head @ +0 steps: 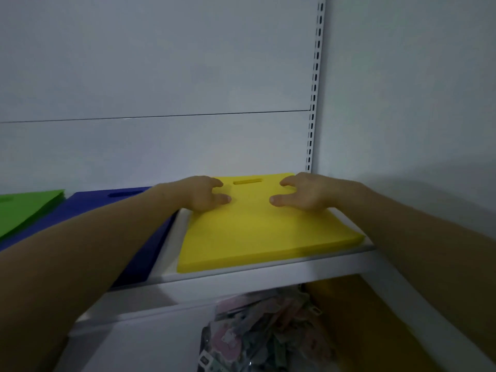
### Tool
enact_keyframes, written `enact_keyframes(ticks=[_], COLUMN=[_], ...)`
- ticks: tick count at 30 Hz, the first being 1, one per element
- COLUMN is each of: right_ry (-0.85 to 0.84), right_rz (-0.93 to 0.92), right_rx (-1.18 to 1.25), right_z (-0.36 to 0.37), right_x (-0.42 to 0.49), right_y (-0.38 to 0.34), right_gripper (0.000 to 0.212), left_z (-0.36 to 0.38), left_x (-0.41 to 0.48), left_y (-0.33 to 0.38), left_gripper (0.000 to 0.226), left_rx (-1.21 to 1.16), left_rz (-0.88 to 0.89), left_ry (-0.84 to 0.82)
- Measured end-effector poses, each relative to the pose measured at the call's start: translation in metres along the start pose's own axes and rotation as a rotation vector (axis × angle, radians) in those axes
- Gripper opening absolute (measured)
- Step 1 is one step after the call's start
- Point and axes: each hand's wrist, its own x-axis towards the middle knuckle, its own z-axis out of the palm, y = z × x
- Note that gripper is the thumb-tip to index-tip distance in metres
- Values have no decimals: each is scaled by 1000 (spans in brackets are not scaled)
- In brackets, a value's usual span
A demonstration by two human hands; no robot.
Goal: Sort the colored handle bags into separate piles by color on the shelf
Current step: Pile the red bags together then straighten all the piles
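A pile of yellow handle bags [257,232] lies flat at the right end of the white shelf [171,237], its handle slot toward the back wall. My left hand [204,194] rests on the pile's far left part, fingers bent loosely on top. On the far right part sits my right hand [303,191], fingers spread and lightly curved, pressing down. Left of the yellow pile is a blue pile [107,210], partly hidden by my left forearm. A green pile [24,208] lies at the far left.
The shelf's white back panel [161,76] and a slotted upright [314,98] rise behind the piles; a wall closes the right side. On the level below sit a clear packet of small mixed items [257,331] and something dark yellow [375,318].
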Motion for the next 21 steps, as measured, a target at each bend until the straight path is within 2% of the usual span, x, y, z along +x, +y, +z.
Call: enact_keyframes(ticks=[5, 8, 14, 18, 21], right_ry=[-14, -1, -11, 83, 148], right_rz=[0, -8, -50, -53, -66], right_rx=[44, 32, 60, -2, -43], right_z=[-9, -6, 22, 33, 37], right_x=[-48, -83, -121, -120, -119], right_y=[-14, -19, -17, -14, -7], right_gripper=[85, 97, 113, 107, 122], left_z=[-8, -5, 6, 5, 4], left_x=[26, 37, 50, 57, 63], left_y=[-10, -11, -16, -18, -16], left_gripper=[71, 71, 75, 72, 73], left_rx=[-30, -58, -61, -81, -72], left_rz=[14, 19, -36, -47, -45], left_ry=[27, 42, -68, -10, 16])
